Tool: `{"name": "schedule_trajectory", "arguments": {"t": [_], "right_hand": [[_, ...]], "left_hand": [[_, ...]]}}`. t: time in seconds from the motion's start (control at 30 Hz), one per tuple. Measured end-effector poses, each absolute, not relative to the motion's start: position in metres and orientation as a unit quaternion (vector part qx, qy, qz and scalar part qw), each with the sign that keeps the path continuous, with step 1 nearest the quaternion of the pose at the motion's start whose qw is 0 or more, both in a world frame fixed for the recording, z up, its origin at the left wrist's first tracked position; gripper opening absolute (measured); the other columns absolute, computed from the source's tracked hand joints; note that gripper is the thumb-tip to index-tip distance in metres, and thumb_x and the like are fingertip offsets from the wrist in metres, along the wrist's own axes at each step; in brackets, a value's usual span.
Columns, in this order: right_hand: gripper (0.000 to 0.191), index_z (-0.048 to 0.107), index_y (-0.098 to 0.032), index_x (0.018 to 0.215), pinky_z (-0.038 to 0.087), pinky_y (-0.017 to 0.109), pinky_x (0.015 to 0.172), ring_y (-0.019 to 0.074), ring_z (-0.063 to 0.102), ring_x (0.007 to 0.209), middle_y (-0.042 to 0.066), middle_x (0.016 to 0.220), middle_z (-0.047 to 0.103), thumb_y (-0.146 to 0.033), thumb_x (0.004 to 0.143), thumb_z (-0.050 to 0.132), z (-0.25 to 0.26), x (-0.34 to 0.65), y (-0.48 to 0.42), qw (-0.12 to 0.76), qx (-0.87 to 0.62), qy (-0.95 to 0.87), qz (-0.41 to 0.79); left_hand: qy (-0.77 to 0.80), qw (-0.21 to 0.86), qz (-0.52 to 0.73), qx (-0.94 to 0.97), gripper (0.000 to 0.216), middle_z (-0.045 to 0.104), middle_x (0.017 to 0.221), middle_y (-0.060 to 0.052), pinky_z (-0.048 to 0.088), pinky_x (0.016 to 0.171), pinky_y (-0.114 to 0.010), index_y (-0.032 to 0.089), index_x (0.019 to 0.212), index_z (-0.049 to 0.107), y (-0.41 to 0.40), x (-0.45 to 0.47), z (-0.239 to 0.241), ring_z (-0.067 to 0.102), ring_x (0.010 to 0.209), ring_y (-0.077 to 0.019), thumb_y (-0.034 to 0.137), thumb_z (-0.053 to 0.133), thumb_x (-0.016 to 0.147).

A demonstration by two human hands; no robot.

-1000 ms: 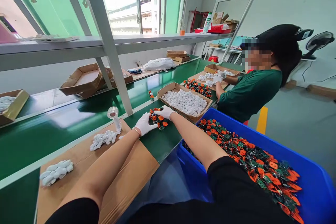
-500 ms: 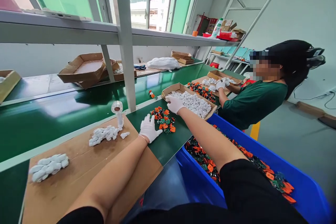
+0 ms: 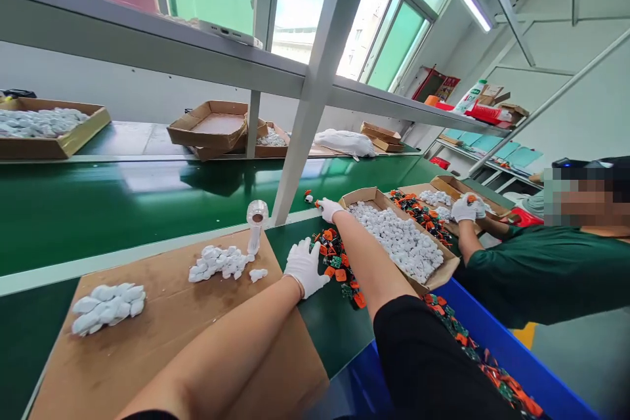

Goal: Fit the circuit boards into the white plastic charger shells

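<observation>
My left hand [image 3: 304, 267], in a white glove, lies flat with fingers apart on the green table, at the edge of a brown cardboard sheet [image 3: 162, 341]. Just right of it is a pile of orange and green parts [image 3: 338, 261]. My right hand [image 3: 329, 209], also gloved, reaches past that pile, its fingers pinched together on a small orange part at the tips. A stray orange and white part [image 3: 308, 197] lies just beyond it. Two heaps of white pieces [image 3: 220, 262] [image 3: 108, 305] rest on the cardboard sheet.
A cardboard box of white pieces [image 3: 445, 273] sits right of my arm, a blue bin [image 3: 472, 335] of parts below it. A slanted white post [image 3: 310, 118] rises ahead beside a clear spool [image 3: 256, 215]. A co-worker's gloved hands [image 3: 466, 208] work at the right. Boxes [image 3: 211, 128] line the far side.
My right hand has left the box edge and moved left past the pile, toward the stray part. My left hand stays beside the pile. The view has swung left.
</observation>
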State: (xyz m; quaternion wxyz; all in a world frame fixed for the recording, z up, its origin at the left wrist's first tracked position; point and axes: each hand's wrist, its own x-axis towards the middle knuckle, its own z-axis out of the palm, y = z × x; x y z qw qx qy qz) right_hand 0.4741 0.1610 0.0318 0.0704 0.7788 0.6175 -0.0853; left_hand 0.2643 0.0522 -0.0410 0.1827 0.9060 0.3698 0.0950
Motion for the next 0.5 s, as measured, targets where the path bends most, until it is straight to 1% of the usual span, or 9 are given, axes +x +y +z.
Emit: {"name": "schedule_trajectory", "arguments": {"t": [0.07,0.2,0.27,0.33,0.37,0.43,0.47,0.5], "right_hand": [[0.032,0.06,-0.019,0.124,0.056,0.043,0.092,0.0223,0.063,0.109,0.01,0.128,0.061,-0.034,0.097,0.059,0.029,0.478,0.161,0.083,0.774,0.62,-0.104],[0.029,0.062,-0.019,0.121,0.055,0.042,0.092,0.0224,0.063,0.109,0.009,0.126,0.062,-0.035,0.096,0.06,0.033,0.485,0.138,0.076,0.762,0.627,-0.146],[0.026,0.066,-0.02,0.117,0.052,0.042,0.1,0.023,0.062,0.114,0.009,0.129,0.063,-0.031,0.095,0.061,0.041,0.489,0.113,0.048,0.757,0.633,-0.153],[0.026,0.07,-0.023,0.117,0.044,0.04,0.111,0.0237,0.059,0.125,0.007,0.135,0.063,-0.027,0.094,0.06,0.048,0.492,0.078,0.006,0.758,0.636,-0.145],[0.029,0.069,-0.024,0.121,0.04,0.039,0.115,0.024,0.056,0.13,0.007,0.138,0.061,-0.027,0.094,0.058,0.049,0.492,0.055,-0.017,0.76,0.635,-0.137],[0.042,0.06,-0.025,0.135,0.035,0.044,0.119,0.0251,0.05,0.137,0.008,0.146,0.056,-0.035,0.095,0.053,0.044,0.487,0.002,-0.057,0.767,0.628,-0.118],[0.052,0.053,-0.024,0.142,0.032,0.046,0.121,0.0262,0.047,0.14,0.01,0.15,0.051,-0.041,0.094,0.055,0.036,0.482,-0.027,-0.07,0.77,0.625,-0.111],[0.067,0.045,-0.022,0.148,0.029,0.047,0.122,0.0278,0.042,0.144,0.012,0.154,0.045,-0.047,0.089,0.061,0.025,0.475,-0.055,-0.089,0.77,0.623,-0.104]], "left_hand": [[0.368,0.184,0.091,0.907,0.103,0.025,0.162,-0.018,0.017,0.123,-0.052,0.02,0.155,0.031,0.053,0.265,-0.041,0.022,0.151,-0.0362,0.069,0.064,0.07],[0.363,0.186,0.089,0.908,0.102,0.025,0.162,-0.019,0.017,0.123,-0.052,0.016,0.155,0.03,0.054,0.264,-0.039,0.023,0.151,-0.0361,0.067,0.063,0.072],[0.359,0.187,0.093,0.909,0.103,0.026,0.162,-0.02,0.018,0.123,-0.051,0.016,0.155,0.028,0.055,0.262,-0.037,0.024,0.15,-0.0358,0.066,0.063,0.073],[0.354,0.188,0.1,0.911,0.106,0.025,0.162,-0.02,0.019,0.123,-0.05,0.016,0.156,0.025,0.055,0.259,-0.035,0.026,0.15,-0.0354,0.068,0.064,0.072],[0.351,0.189,0.103,0.911,0.109,0.024,0.162,-0.02,0.021,0.122,-0.049,0.016,0.157,0.023,0.056,0.257,-0.034,0.027,0.149,-0.0354,0.069,0.064,0.071],[0.346,0.191,0.109,0.912,0.116,0.022,0.162,-0.021,0.024,0.121,-0.047,0.015,0.157,0.02,0.058,0.255,-0.033,0.03,0.148,-0.0361,0.073,0.065,0.068],[0.344,0.192,0.11,0.913,0.12,0.022,0.162,-0.022,0.026,0.12,-0.046,0.015,0.157,0.019,0.058,0.254,-0.033,0.03,0.148,-0.0367,0.074,0.067,0.065],[0.341,0.194,0.11,0.913,0.123,0.022,0.162,-0.022,0.027,0.119,-0.046,0.014,0.157,0.019,0.059,0.254,-0.033,0.031,0.148,-0.0375,0.075,0.069,0.062]]}}
